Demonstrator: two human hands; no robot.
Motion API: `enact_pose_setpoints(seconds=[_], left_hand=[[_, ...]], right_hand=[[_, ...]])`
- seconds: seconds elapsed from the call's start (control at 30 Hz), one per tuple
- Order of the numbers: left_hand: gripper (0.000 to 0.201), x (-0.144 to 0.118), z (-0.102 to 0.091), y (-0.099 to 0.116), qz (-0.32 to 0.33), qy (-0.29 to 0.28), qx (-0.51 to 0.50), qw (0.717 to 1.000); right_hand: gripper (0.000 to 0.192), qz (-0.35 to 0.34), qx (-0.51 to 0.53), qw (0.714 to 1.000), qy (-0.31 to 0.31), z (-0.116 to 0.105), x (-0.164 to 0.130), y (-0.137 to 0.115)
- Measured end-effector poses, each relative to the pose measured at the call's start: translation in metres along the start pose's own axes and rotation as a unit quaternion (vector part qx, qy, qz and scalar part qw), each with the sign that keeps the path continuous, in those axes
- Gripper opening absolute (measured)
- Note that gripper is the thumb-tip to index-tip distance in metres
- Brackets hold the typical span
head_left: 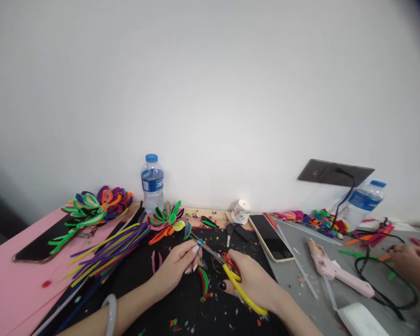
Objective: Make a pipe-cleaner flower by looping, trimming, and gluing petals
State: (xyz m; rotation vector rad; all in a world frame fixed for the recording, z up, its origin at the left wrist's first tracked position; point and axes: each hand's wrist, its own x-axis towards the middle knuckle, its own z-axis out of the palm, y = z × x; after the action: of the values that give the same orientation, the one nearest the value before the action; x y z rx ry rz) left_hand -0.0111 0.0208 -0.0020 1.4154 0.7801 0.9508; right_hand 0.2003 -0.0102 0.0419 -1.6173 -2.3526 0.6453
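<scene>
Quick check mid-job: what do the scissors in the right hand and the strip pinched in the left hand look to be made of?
Scissors: shiny grey blades, likely steel; glossy yellow and red handles, probably plastic. Strip at the left hand fingertips: fuzzy, matte, bent in a loop, apparently pipe cleaner, like the purple and yellow stems nearby.

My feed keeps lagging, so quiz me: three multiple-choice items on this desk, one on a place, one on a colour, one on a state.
1. Where is the phone? A right of the scissors; B on the pink sheet; C behind the bottle.
2. What colour is the scissors' long handle? A yellow; B blue; C white.
3. The right hand is: A empty; B gripping the scissors; C resting on the glue gun.

A: it lies between the scissors and the glue gun.
A: a yellow loop runs under the hand.
B: fingers pass through the handles.
</scene>
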Motion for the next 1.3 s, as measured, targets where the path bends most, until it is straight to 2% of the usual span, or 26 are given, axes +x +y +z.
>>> enact_pose_setpoints(seconds=[0.27,0.57,0.67,0.77,0.87,1.0,1.07,1.13,1.2,1.3], left_hand=[[0.034,-0.001,0.0,0.003,0.007,-0.001,0.023,1.0],[0.035,-0.001,0.001,0.007,0.0,-0.005,0.022,1.0],[0.036,0.0,0.001,0.007,-0.005,-0.017,-0.005,1.0],[0.034,0.0,0.0,0.004,-0.032,-0.041,-0.074,0.996],[0.027,-0.001,-0.002,0.002,-0.083,-0.087,-0.185,0.975],[0.022,-0.004,-0.007,0.007,-0.144,-0.17,-0.323,0.92],[0.022,-0.006,-0.009,0.01,-0.17,-0.214,-0.358,0.893],[0.025,-0.007,-0.01,0.011,-0.182,-0.232,-0.362,0.884],[0.026,-0.005,-0.009,0.011,-0.167,-0.198,-0.329,0.908],[0.027,0.0,-0.007,0.009,-0.091,-0.08,-0.168,0.978]], right_hand=[[0.026,-0.002,0.031,1.0,-0.002,0.003,0.0,-0.001],[0.02,0.042,0.066,0.997,-0.006,0.002,0.0,-0.005],[0.02,0.042,0.073,0.996,-0.01,0.0,0.0,-0.006],[0.021,0.037,0.068,0.997,-0.013,-0.002,0.001,-0.004],[0.024,0.034,0.066,0.997,-0.021,-0.005,0.001,-0.002],[0.022,0.01,0.074,0.996,-0.04,-0.009,0.001,-0.004],[0.02,-0.002,0.075,0.996,-0.049,-0.01,0.0,-0.006],[0.02,-0.006,0.077,0.996,-0.049,-0.01,-0.001,-0.007],[0.023,-0.002,0.085,0.996,-0.041,-0.008,0.0,-0.007],[0.026,0.014,0.118,0.992,-0.029,-0.004,0.001,-0.001]])
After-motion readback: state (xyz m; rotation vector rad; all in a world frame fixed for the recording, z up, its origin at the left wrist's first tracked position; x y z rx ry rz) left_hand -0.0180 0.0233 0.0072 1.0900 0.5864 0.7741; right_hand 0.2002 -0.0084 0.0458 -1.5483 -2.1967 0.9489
